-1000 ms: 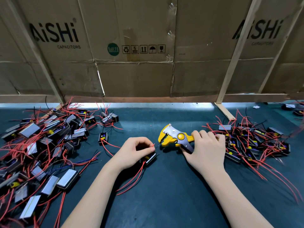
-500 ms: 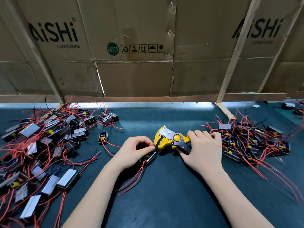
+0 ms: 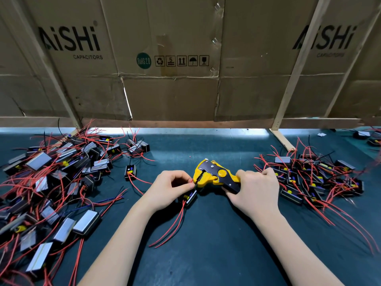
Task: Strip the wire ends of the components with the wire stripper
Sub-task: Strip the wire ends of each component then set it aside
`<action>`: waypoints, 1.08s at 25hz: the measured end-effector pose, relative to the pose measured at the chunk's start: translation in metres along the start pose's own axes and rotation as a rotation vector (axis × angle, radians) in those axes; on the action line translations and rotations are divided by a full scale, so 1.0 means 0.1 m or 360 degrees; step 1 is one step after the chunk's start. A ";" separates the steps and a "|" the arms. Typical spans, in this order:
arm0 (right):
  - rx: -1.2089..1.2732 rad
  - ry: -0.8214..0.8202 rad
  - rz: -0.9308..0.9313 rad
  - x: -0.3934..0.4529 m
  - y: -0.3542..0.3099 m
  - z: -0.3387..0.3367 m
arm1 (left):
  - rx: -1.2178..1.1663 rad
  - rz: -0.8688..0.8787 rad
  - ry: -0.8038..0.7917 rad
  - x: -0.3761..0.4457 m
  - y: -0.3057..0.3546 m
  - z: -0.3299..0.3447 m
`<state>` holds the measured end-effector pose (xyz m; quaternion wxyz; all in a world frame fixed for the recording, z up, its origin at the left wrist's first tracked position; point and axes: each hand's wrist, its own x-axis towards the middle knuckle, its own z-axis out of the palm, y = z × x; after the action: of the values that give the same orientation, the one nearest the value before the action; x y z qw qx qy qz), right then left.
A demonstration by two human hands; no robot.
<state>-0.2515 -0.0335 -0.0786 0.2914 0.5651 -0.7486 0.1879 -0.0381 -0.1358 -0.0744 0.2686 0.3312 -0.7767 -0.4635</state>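
The red wire end (image 3: 192,181) lay pinched in the fingers of the left hand (image 3: 172,188), pointing rightward along a roughly level axis straight into the mouth of the yellow wire stripper (image 3: 214,176), whose open front sat just beside those fingertips. The right hand (image 3: 255,193) had its grip wrapped round the stripper's handles; whether the tool's blades had already bitten on the wire could not be told. The component (image 3: 188,198) itself, a small black block with a yellow part, sat on the worktop (image 3: 206,254) under the left hand, its other red leads trailing back toward the person. So the coming move seemed to turn on that short gap: wire and stripper mouth in line, the left hand feeding, the right squeezing and drawing away to the right. A large pile of components (image 3: 57,182) lay well to the left, a smaller heap (image 3: 313,178) close behind the right hand, where a rightward pull might brush its loose wires. A single component (image 3: 130,171) lay near the left hand. Cardboard boxes (image 3: 165,58) walled the far edge.
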 end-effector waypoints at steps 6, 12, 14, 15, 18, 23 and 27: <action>0.0251 0.0352 0.0249 0.02 0.05 -0.10 | 0.0154 -0.0040 0.0257 -0.01 0.10 0.04; 0.0426 0.0588 0.0351 0.07 0.10 -0.23 | -0.0864 0.0057 -0.0144 -0.02 0.33 0.31; 0.0482 0.0588 0.0337 0.06 0.10 -0.24 | -0.0646 0.0226 0.0047 0.01 0.35 0.17; 0.0509 0.0575 0.0329 0.06 0.09 -0.24 | -0.0616 0.0291 0.0244 0.02 0.35 0.04; 0.0652 0.0506 0.0299 0.06 0.05 -0.24 | -0.0552 0.0324 0.1110 -0.04 0.26 -0.47; 0.1239 0.0247 0.0123 0.01 -0.11 -0.31 | 0.0319 -0.0100 0.2020 -0.30 -0.17 -1.07; 0.1378 -0.0253 0.0006 -0.10 -0.33 -0.27 | 0.0873 -0.0628 0.1614 -0.31 -0.32 -1.17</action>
<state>-0.2119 -0.0192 -0.0666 -0.0311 0.6464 -0.6221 0.4407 0.0747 -0.1870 -0.0564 0.4189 0.7055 -0.5671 -0.0721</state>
